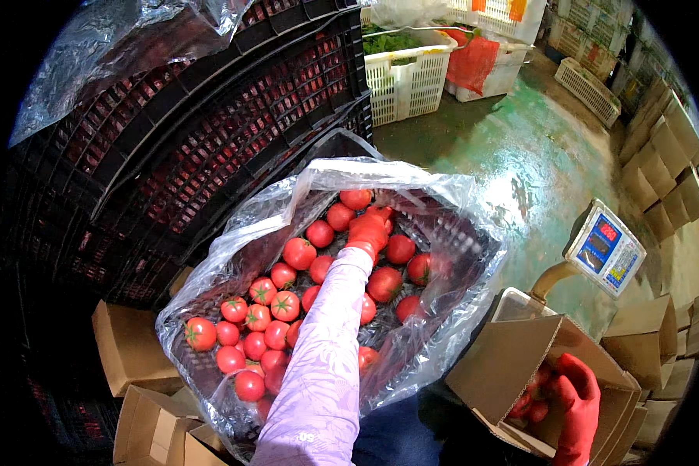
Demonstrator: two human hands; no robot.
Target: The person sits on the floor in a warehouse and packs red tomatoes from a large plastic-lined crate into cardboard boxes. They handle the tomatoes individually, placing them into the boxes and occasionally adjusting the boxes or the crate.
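My left hand (370, 230), in a red rubber glove and a light purple patterned sleeve, reaches to the far side of a plastic-lined black crate (454, 268). Its fingers are among red tomatoes (285, 306), and a tomato shows partly behind them; whether they grip it is hidden. More tomatoes lie on both sides of the forearm. At the lower right, my right hand (579, 390), also red-gloved, is at the open top of a cardboard box (504, 361) with its fingers curved. Several tomatoes (537, 402) lie inside that box beside the fingers.
Stacked black mesh crates (239, 134) rise at left. A digital scale display (606, 247) stands on a post behind the box. Empty cardboard boxes (134, 349) lie at lower left, with more (641, 338) at right. White plastic crates (410, 81) stand on the wet green floor (536, 151).
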